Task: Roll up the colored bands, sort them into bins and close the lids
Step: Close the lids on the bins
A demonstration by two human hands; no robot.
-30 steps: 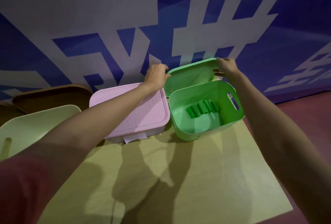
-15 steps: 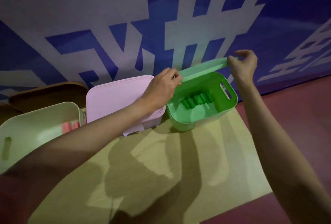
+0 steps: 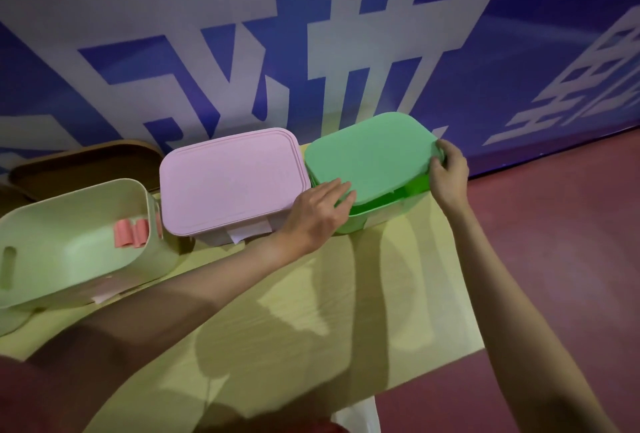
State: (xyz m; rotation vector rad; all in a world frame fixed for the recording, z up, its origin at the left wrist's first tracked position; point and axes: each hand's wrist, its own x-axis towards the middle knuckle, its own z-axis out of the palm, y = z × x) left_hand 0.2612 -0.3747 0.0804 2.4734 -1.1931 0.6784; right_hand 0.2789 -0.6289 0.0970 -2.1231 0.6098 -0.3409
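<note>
1. nearest the camera lies the pale table [image 3: 346,321], crossed by both forearms, which reach away toward the bins at its far edge.
2. on the left, the cream bin [image 3: 79,242] stands with no lid on it, and pink rolled bands [image 3: 133,232] lie against its right inner wall; it is well apart from both hands.
3. in the middle, the pink bin [image 3: 232,179] already wears its lid, just beside the left hand.
4. the left hand [image 3: 320,212] rests at the near left corner of the green lid [image 3: 370,159], fingers straight and close together, fingertips lying on the lid's edge; it presses rather than pinches.
5. the right hand [image 3: 448,173] holds the lid's right edge, fingers curled over the rim and thumb toward the near side.
6. the lid lies between the two hands, its long axis running left to right, from one hand to the other.
7. the deciding relation: the lid sits tilted over the green bin [image 3: 381,216], its near right edge raised, so a gap shows the bin's inner wall there, while the far side seems down.
8. judging from this, the lid wants pushing downward at that near right corner, and the right hand is the nearer one.
</note>
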